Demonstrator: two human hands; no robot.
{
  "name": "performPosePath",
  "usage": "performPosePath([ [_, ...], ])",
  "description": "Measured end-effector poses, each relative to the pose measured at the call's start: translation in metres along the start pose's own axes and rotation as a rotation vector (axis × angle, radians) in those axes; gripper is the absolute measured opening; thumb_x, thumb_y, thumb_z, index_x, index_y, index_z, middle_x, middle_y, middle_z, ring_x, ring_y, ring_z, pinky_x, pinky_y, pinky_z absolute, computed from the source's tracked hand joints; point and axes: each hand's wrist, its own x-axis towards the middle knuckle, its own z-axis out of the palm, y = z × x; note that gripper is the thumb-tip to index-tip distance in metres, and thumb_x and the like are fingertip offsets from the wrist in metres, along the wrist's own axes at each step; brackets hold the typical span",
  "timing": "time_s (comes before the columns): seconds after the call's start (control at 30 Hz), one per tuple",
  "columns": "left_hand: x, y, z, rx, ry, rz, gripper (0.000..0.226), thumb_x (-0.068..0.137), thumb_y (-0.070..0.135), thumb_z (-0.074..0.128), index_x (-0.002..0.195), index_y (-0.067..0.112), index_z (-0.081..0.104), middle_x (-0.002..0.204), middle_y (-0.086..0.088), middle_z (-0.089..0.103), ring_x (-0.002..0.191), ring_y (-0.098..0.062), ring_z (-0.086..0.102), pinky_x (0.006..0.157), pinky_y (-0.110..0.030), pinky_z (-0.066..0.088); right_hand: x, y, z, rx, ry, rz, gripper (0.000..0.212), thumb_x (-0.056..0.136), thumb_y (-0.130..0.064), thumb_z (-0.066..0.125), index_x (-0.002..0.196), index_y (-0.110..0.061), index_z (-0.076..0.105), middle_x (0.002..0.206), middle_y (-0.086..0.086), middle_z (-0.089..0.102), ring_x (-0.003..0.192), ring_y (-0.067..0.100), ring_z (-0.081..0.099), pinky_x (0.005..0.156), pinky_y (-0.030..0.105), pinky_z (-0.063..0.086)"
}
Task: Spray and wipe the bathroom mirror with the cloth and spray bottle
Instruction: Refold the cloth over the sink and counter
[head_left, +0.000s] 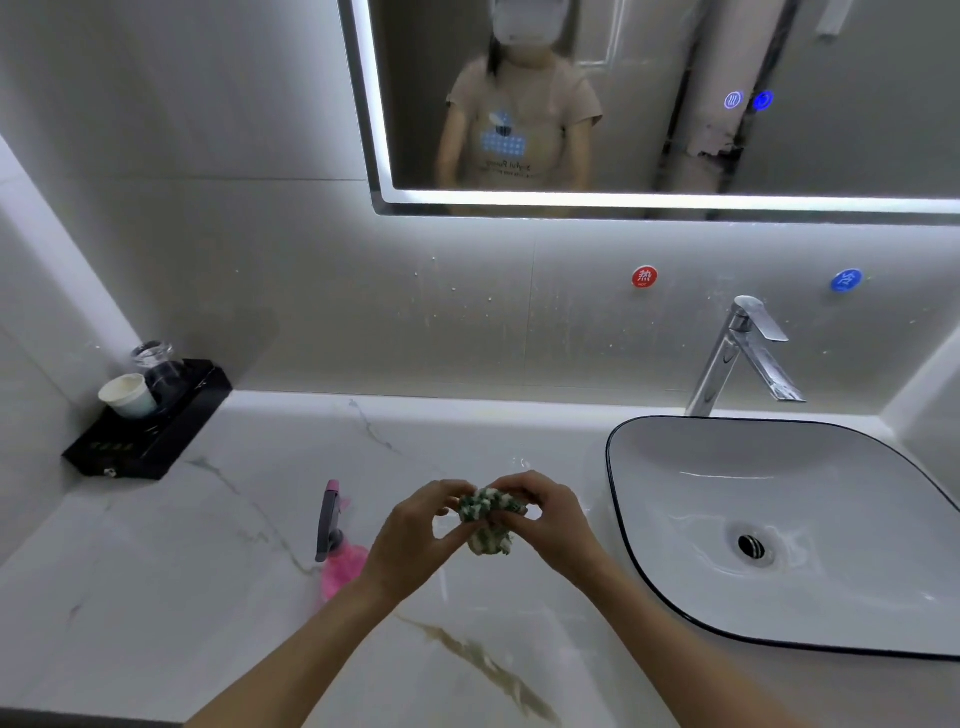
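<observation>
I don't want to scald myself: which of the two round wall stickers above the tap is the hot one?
The red sticker, left of the faucet, marks hot; the blue sticker sits to the right.

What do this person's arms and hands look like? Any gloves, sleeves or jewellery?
Both forearms are bare to the frame's lower edge. The left hand and right hand wear no gloves, and no rings, watch or bracelet show. The mirror reflects a short-sleeved beige T-shirt.

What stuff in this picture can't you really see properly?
- Spray bottle: its lower body is hidden behind the left hand, head view.
- Cloth: bunched between both hands, right hand covering part.
- Mirror: cut off by the top and right edges.
- Black tray: its lettering is too small to read.
</observation>
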Motion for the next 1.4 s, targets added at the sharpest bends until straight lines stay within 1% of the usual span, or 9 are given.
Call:
performPosePath([
  [0.27,-0.005,-0.008,-0.014,-0.060,-0.094,-0.015,0.032,0.083,0.052,0.055,0.108,0.032,0.056,0.103,0.011,0.067,0.092,0.002,0.064,0.082,-0.019,0.053,-0.004,-0.002,-0.006,0.012,-0.034,0.018,0.034,0.079,0.000,0.068,0.083,-0.033,0.069,0.087,-0.009,0.071,0.087,0.006,0.064,0.078,0.019,0.051],
  [0.43,-0.006,-0.009,-0.019,-0.066,-0.148,-0.077,0.028,0.083,0.022,0.068,0.105,0.034,0.056,0.105,0.008,0.068,0.093,-0.001,0.065,0.083,-0.021,0.054,-0.006,-0.002,-0.006,0.007,-0.055,0.043,0.031,0.080,-0.003,0.069,0.083,-0.033,0.069,0.086,-0.015,0.071,0.085,0.007,0.065,0.080,0.025,0.052],
  [0.5,-0.005,-0.005,-0.019,-0.100,-0.162,-0.138,0.027,0.082,0.017,0.069,0.101,0.033,0.058,0.102,0.009,0.068,0.090,-0.002,0.066,0.081,-0.022,0.055,-0.006,-0.004,-0.005,0.015,-0.042,0.045,0.031,0.080,-0.002,0.068,0.081,-0.033,0.069,0.085,-0.016,0.071,0.084,0.007,0.066,0.079,0.024,0.052],
  [0.6,-0.006,0.008,-0.011,-0.195,-0.148,-0.301,0.028,0.074,0.029,0.075,0.094,0.030,0.056,0.097,0.005,0.066,0.084,-0.009,0.067,0.074,-0.023,0.056,-0.006,-0.008,-0.003,0.036,-0.008,0.042,0.033,0.079,0.000,0.068,0.079,-0.033,0.069,0.084,-0.016,0.071,0.083,0.006,0.066,0.078,0.022,0.053],
  [0.73,-0.004,0.019,0.005,-0.168,0.012,-0.501,0.036,0.070,0.037,0.077,0.089,0.016,0.055,0.084,0.003,0.064,0.079,-0.008,0.061,0.064,-0.012,0.048,-0.007,-0.012,0.004,0.058,-0.007,0.028,0.031,0.079,-0.001,0.069,0.079,-0.031,0.069,0.083,-0.014,0.071,0.084,0.006,0.067,0.078,0.020,0.053],
  [0.97,-0.007,0.013,-0.005,-0.247,-0.084,-0.387,0.021,0.078,0.015,0.072,0.096,0.020,0.062,0.091,0.004,0.068,0.085,-0.003,0.066,0.079,-0.020,0.054,-0.007,-0.005,-0.001,0.055,-0.027,0.055,0.029,0.080,-0.001,0.068,0.080,-0.030,0.069,0.085,-0.006,0.071,0.085,0.009,0.067,0.079,0.024,0.054],
  [1.17,-0.015,-0.002,-0.011,-0.249,-0.163,-0.350,0.052,0.077,-0.008,0.055,0.104,0.035,0.061,0.102,0.017,0.066,0.100,-0.004,0.062,0.086,-0.018,0.050,-0.007,0.000,-0.006,0.047,-0.003,0.083,0.034,0.080,0.003,0.068,0.078,-0.031,0.068,0.081,-0.013,0.070,0.080,0.009,0.066,0.073,0.019,0.050],
  [1.27,-0.015,-0.002,-0.008,-0.288,-0.186,-0.383,0.047,0.078,-0.004,0.060,0.108,0.033,0.059,0.105,0.012,0.066,0.100,-0.006,0.063,0.085,-0.019,0.051,-0.008,0.001,-0.004,0.049,-0.001,0.098,0.033,0.080,0.003,0.067,0.078,-0.030,0.069,0.082,-0.015,0.070,0.079,0.006,0.066,0.071,0.017,0.050],
  [1.4,-0.013,0.004,0.004,-0.337,-0.181,-0.567,0.040,0.075,0.023,0.076,0.110,0.027,0.056,0.104,0.011,0.062,0.089,-0.009,0.066,0.074,-0.019,0.055,-0.009,-0.001,0.002,0.060,0.003,0.115,0.030,0.081,0.001,0.066,0.079,-0.028,0.070,0.084,-0.010,0.071,0.081,0.004,0.065,0.068,0.014,0.049],
])
